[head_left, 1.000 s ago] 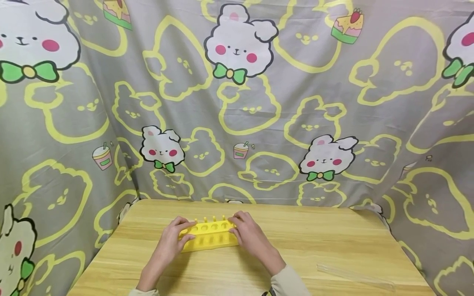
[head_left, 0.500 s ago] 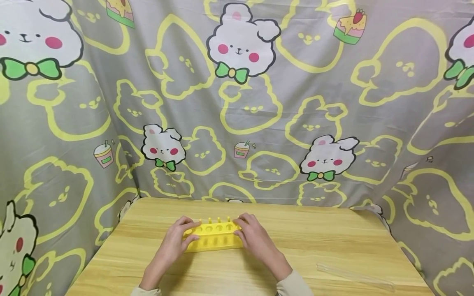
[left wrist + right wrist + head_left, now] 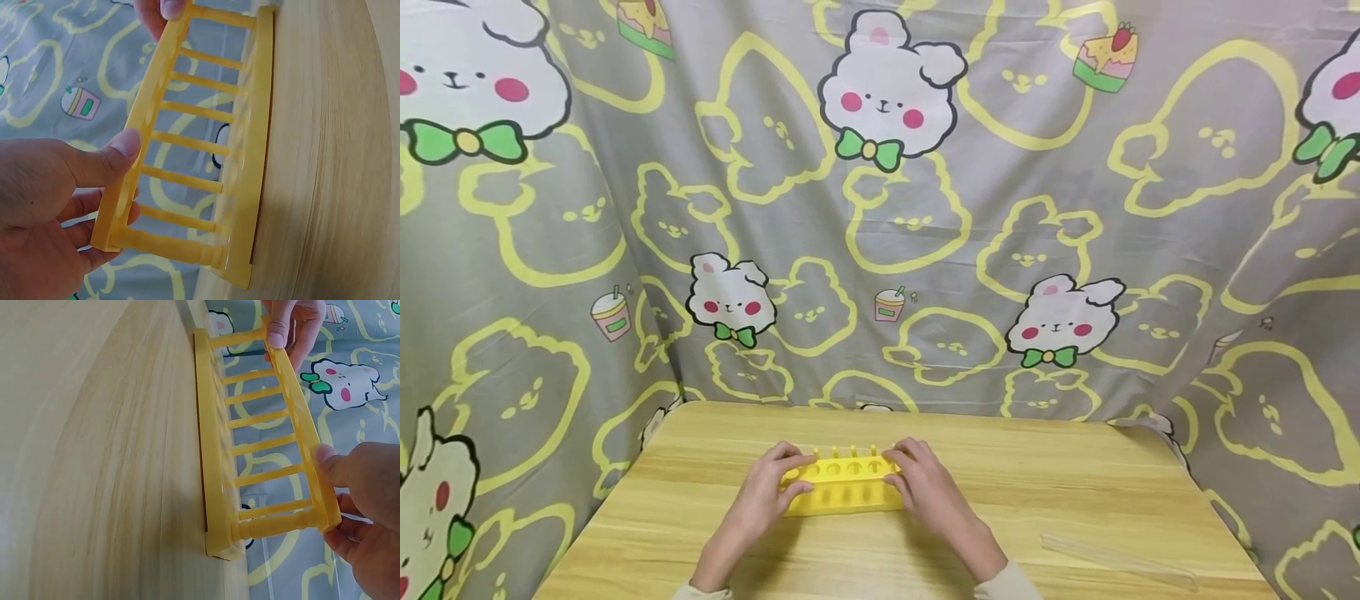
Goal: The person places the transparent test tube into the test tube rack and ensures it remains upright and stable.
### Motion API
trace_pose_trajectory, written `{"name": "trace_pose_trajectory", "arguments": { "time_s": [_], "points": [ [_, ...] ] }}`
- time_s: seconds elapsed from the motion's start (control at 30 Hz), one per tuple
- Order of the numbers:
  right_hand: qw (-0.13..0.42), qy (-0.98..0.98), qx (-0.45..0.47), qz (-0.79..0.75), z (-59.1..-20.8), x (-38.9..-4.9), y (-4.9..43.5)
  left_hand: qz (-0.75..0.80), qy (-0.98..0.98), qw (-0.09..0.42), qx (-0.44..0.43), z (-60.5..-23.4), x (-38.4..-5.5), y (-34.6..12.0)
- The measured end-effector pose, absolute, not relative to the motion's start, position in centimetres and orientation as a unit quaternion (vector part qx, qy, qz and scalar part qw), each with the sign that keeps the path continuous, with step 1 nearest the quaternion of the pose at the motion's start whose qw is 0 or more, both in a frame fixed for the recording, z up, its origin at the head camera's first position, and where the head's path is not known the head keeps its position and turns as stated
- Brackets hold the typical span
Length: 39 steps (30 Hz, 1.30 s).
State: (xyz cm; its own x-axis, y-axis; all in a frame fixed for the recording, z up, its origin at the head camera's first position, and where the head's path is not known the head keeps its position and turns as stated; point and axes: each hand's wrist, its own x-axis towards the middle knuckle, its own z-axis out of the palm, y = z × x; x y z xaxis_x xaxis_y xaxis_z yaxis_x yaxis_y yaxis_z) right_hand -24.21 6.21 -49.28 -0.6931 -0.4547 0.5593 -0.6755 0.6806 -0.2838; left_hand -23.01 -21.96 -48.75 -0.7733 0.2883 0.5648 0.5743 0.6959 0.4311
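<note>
A yellow plastic test tube rack point(image 3: 847, 473) stands upright near the middle of the table. Round holes run along its top plate, and a row of pegs rises behind them. My left hand point(image 3: 769, 485) grips the left end of the top plate, thumb on the near edge and fingers underneath, as the left wrist view shows. At the opposite end my right hand point(image 3: 931, 487) holds the plate the same way; in the right wrist view its thumb point(image 3: 328, 459) presses the near edge. Thin posts join the top plate to the solid base point(image 3: 255, 162), which sits at the tabletop.
To the right on the wooden table point(image 3: 1037, 483) lies a clear glass-like tube point(image 3: 1116, 561), slanting toward the near right corner. A grey curtain point(image 3: 880, 350) printed with rabbits and yellow outlines hangs behind the table and on both sides.
Both hands have carried the test tube rack a short way to the right and slightly nearer, keeping their grip on its ends. The clear tube has stayed put.
</note>
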Motion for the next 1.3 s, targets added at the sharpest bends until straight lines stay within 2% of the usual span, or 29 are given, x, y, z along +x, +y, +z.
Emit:
{"name": "trace_pose_trajectory", "arguments": {
  "time_s": [0.23, 0.7, 1.0, 1.3],
  "points": [
    [0.236, -0.888, 0.315, 0.238, -49.5, -23.6, 7.1, -0.295, -0.880, 0.248, -0.277, -48.9, -22.7, -21.4],
    [0.226, -0.896, 0.302, 0.233, -49.7, -22.4, 8.7, -0.313, -0.893, 0.189, -0.264, -48.5, -22.0, -20.2],
    [0.222, -0.900, 0.292, 0.234, -49.7, -21.7, 9.9, -0.309, -0.890, 0.193, -0.276, -48.6, -21.8, -19.2],
    [0.242, -0.894, 0.297, 0.231, -49.9, -21.1, 11.0, -0.311, -0.890, 0.184, -0.279, -48.7, -21.5, -18.2]
  ]
}}
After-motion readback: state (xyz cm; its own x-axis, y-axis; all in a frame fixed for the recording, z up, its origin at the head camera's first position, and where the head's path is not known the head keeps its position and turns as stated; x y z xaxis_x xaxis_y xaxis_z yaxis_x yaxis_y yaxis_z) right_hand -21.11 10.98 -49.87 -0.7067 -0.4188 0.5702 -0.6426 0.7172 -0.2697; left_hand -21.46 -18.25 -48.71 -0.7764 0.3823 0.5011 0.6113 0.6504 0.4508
